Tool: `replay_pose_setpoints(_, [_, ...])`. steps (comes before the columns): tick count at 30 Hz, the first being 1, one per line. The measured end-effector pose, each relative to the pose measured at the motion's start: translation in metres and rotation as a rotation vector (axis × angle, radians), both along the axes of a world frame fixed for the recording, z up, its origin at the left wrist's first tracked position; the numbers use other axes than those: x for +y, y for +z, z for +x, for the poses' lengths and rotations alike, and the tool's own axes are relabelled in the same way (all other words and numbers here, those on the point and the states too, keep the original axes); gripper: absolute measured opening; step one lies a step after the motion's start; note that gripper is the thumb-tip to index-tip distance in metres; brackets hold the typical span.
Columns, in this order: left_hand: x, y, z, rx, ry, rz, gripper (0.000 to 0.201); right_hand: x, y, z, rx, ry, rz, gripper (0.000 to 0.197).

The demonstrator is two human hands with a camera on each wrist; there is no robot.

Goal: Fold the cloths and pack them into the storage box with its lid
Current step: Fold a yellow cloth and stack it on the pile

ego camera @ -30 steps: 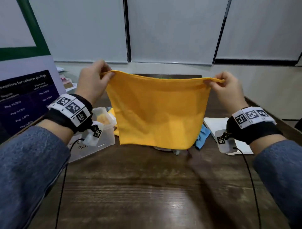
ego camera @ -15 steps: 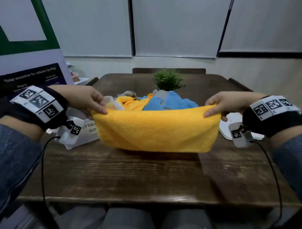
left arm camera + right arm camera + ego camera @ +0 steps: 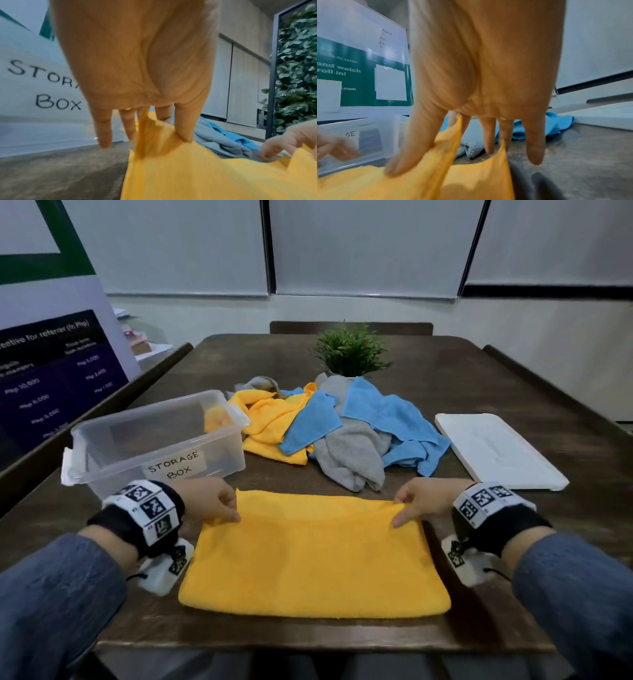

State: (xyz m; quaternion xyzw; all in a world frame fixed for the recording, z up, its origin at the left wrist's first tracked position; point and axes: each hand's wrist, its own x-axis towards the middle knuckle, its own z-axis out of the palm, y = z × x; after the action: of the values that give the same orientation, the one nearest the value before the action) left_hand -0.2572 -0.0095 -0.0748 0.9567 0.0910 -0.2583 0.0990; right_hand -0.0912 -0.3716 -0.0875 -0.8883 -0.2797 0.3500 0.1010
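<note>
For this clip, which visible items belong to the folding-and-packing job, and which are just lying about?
Job items:
yellow cloth, pinched by left hand and right hand
cloth pile
storage box
lid

Lying about:
potted plant
poster board

1. It looks like an office meeting room: a long dark wooden worktop [image 3: 445,392] has chair backs [image 3: 351,327] pushed up to its far end and sides.
2. A printed banner [image 3: 51,364] at the left lists referral incentives in "Php"; the right wrist view shows its green panel [image 3: 359,75] with "and watch" and ".com".
3. Pale roller blinds [image 3: 370,248] cover the far wall.
4. A small potted plant [image 3: 350,350] decorates the worktop, and the left wrist view shows a wall of foliage [image 3: 296,67].
</note>
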Motion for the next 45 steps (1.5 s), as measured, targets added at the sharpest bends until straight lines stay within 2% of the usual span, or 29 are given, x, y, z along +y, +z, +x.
replay_pose_setpoints(2, [-0.001,-0.01,0.009,-0.099,-0.017,-0.009,0.025,0.003,-0.013,0.006,-0.081,0.025,0.026,0.03])
replay_pose_setpoints(5, [-0.001,-0.019,0.024,-0.197,0.016,-0.077,0.02,0.005,-0.024,0.014,-0.106,0.031,0.03,0.034])
replay_pose_setpoints(9, [-0.003,-0.032,0.045,-0.273,0.012,-0.179,0.017,0.002,-0.026,0.024,-0.112,-0.073,0.017,0.037])
replay_pose_setpoints(13, [-0.003,-0.045,0.06,-0.184,0.004,-0.139,0.015,-0.003,-0.031,0.028,-0.062,-0.13,0.022,0.031])
replay_pose_setpoints(17, [0.004,-0.044,0.063,-0.106,0.027,-0.068,0.015,-0.011,-0.031,0.032,-0.105,-0.167,0.057,0.022])
replay_pose_setpoints(20, [0.005,-0.041,0.06,-0.018,0.05,-0.095,0.018,-0.017,-0.027,0.036,-0.12,-0.193,0.083,0.024])
replay_pose_setpoints(23, [0.008,-0.037,0.055,-0.061,0.084,-0.177,0.021,-0.022,-0.022,0.039,-0.137,-0.195,0.101,0.024])
replay_pose_setpoints(25, [0.009,-0.028,0.052,-0.116,0.084,-0.241,0.022,-0.025,-0.019,0.04,-0.164,-0.211,0.118,0.03])
replay_pose_setpoints(29, [0.01,0.002,0.045,-0.219,0.068,-0.297,0.02,-0.033,-0.005,0.039,-0.211,-0.244,0.246,0.023])
replay_pose_setpoints(34, [0.002,0.052,0.031,-0.48,0.062,-0.277,0.019,-0.042,0.032,0.033,-0.303,-0.313,0.502,0.019])
replay_pose_setpoints(39, [-0.001,0.089,0.01,-0.752,0.1,-0.396,0.026,-0.053,0.071,0.024,-0.389,-0.344,0.685,0.021])
replay_pose_setpoints(42, [-0.003,0.109,-0.004,-0.887,0.083,-0.358,0.023,-0.058,0.095,0.016,-0.391,-0.329,0.727,0.026])
replay_pose_setpoints(45, [-0.003,0.129,-0.019,-0.935,0.056,-0.318,0.017,-0.063,0.119,0.006,-0.386,-0.304,0.737,0.021])
